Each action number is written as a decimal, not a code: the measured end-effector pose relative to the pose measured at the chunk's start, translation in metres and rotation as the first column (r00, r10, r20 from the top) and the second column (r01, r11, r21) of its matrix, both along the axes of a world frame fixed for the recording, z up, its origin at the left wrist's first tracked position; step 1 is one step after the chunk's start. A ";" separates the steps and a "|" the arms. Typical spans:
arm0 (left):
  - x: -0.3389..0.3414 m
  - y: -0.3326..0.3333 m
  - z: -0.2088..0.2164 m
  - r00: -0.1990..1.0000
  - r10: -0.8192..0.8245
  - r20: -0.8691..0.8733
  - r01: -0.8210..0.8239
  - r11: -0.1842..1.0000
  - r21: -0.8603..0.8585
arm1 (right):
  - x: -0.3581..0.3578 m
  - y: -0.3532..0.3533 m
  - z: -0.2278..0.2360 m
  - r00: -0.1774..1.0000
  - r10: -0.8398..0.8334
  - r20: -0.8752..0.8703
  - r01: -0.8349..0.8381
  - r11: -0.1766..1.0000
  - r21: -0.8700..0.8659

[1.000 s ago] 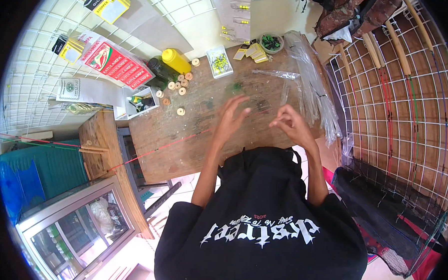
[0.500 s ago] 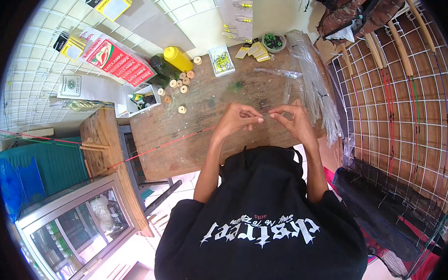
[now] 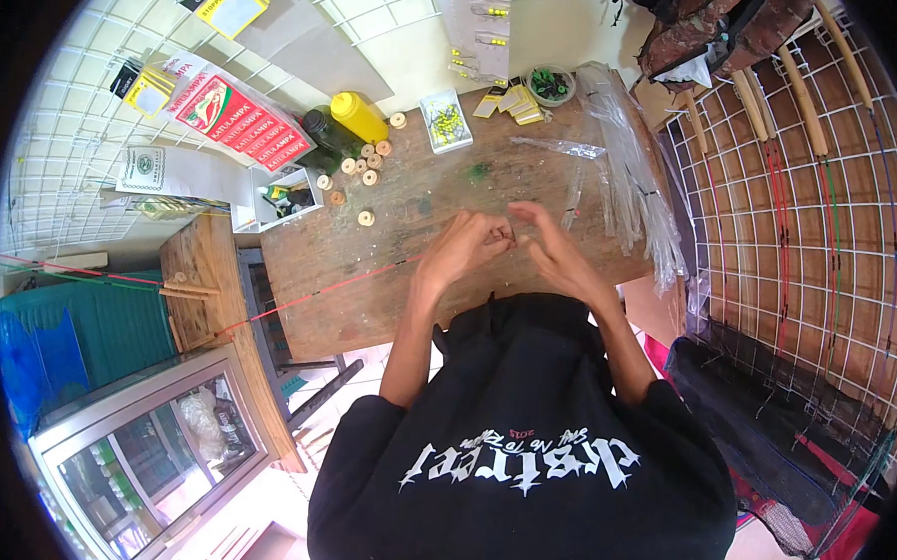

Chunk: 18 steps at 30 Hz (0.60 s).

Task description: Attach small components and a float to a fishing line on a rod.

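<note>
A thin red cord (image 3: 313,293) with dark marks runs taut from the lower left, across the table, to my left hand (image 3: 464,245). That hand is closed, its fingers curled round the cord's end, which is hidden in the grip. My right hand (image 3: 558,255) is right beside it, over the middle of the wooden table (image 3: 391,217). Its fingers are stretched toward the left hand, apart from the thumb. Any thread between the two hands is too fine to make out.
Wooden spools (image 3: 367,218) lie at the left, by a yellow bottle (image 3: 359,118) and a dark bottle (image 3: 332,140). Farther back stand a white tray (image 3: 445,135) of yellow-green pieces and a round tub (image 3: 550,84). Clear plastic sleeves (image 3: 628,178) cover the table's right side.
Both hands have come together and shifted slightly left. My left fingers have curled in from a pinch, while the right hand has gone from a pinch to stretched fingers.
</note>
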<state>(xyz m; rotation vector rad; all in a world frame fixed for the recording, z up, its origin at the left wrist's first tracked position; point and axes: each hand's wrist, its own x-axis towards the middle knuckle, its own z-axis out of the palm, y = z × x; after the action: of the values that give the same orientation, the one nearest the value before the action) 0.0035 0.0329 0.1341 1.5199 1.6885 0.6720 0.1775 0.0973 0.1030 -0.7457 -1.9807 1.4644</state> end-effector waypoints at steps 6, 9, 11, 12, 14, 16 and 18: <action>-0.012 -0.004 0.006 0.994 0.038 0.104 -0.042 0.998 0.036 | 0.004 0.013 0.006 0.932 0.183 0.313 -0.121 0.971 -0.206; -0.016 -0.006 0.014 0.999 0.031 -0.014 -0.032 0.997 -0.065 | 0.009 0.017 0.007 0.891 0.193 0.410 -0.129 0.975 -0.180; -0.017 -0.006 0.011 0.999 0.042 -0.028 -0.044 0.995 -0.088 | 0.011 0.019 0.010 0.879 0.219 0.423 -0.174 0.974 -0.144; -0.016 -0.006 0.009 0.999 0.041 -0.029 -0.043 0.995 -0.087 | 0.011 0.019 0.012 0.867 0.244 0.434 -0.219 0.970 -0.108; -0.014 -0.005 0.003 1.000 0.028 -0.001 -0.027 0.999 0.045 | 0.009 0.013 0.002 0.953 0.060 0.298 -0.127 0.970 0.209; -0.010 -0.003 0.003 1.000 0.008 -0.006 -0.008 0.998 0.069 | 0.003 0.007 -0.004 0.991 -0.082 0.103 0.021 0.873 0.487; -0.006 -0.001 0.002 1.000 -0.010 -0.011 0.011 0.996 0.093 | -0.005 0.001 -0.006 0.999 -0.024 0.028 0.018 0.980 0.198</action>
<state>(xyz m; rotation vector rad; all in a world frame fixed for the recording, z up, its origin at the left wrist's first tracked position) -0.0026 0.0315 0.1365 1.5988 1.6758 0.7479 0.1721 0.0981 0.0972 -0.7037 -2.0974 1.2282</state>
